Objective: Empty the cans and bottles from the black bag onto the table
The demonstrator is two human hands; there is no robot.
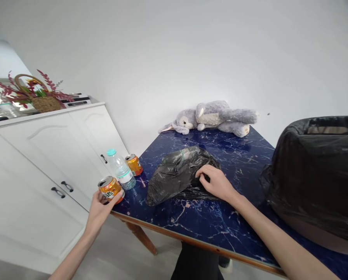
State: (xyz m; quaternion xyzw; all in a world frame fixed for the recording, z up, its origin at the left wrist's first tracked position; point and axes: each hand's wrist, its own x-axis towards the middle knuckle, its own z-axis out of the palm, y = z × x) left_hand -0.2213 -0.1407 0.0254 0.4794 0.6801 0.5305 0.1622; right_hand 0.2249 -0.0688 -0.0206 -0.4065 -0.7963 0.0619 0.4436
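2 orange cans sit at the left edge of the blue marble surface (pixel 209 221): the left hand (pixel 100 210) grips the near can (pixel 110 188), while the far can (pixel 134 164) stands beside a water bottle (pixel 120 169). Right hand (pixel 216 181) pinches a crumpled black bag (pixel 176 175) lying mid-surface. Behind lies a grey plush rabbit (pixel 211 116).

On the table (pixel 220 225), a bag (pixel 176 175) is lying centre, a bottle (pixel 120 169) and two cans (pixel 134 164) standing left, a plush toy (pixel 211 116) lying behind, a lined bin (pixel 316 175) sitting right.
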